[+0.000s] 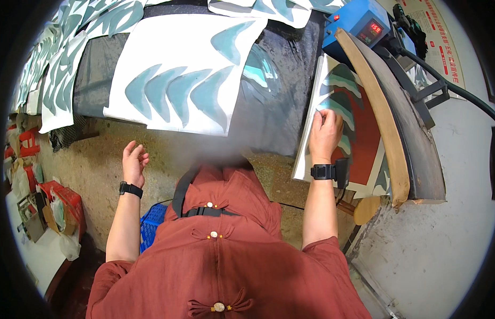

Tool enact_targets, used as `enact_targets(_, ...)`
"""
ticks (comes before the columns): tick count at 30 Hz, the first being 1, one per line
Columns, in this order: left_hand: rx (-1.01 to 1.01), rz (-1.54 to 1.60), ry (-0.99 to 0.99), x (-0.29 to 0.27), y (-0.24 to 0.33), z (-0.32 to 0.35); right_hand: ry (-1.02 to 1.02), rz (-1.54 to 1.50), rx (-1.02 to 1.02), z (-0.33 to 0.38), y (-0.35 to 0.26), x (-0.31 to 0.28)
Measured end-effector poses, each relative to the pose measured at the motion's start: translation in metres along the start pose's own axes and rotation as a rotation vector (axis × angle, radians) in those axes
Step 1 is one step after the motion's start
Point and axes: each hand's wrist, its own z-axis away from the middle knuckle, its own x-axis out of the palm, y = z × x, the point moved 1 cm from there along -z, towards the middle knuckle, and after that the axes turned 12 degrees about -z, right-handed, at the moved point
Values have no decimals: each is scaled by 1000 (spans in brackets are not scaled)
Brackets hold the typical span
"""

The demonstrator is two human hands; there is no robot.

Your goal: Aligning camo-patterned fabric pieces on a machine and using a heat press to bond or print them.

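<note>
A red crate (74, 204) stands low at far left, well apart from the left hand (134, 162), whose fingers curl loosely on nothing over open room before the counter (274, 122). A blue basket (152, 223) sits beside that forearm. A white sheet (175, 53) of green crescents reaches the counter's near edge. The right hand's (325, 133) fingers are bunched at a green-patterned sheet (343, 103), their grip unclear, over a red-brown panel (368, 133). Just right, a curved plate (388, 117) limits sideways room, below a blue control box (359, 26).
</note>
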Motion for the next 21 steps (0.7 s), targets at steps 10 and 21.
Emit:
enact_targets(10,114,27,-778,111,78,99,45,-1199,296,7,-51,-92)
enact_targets(21,-204,403,-1275,163,131,84,-537,-2395,986,33,-164,-10)
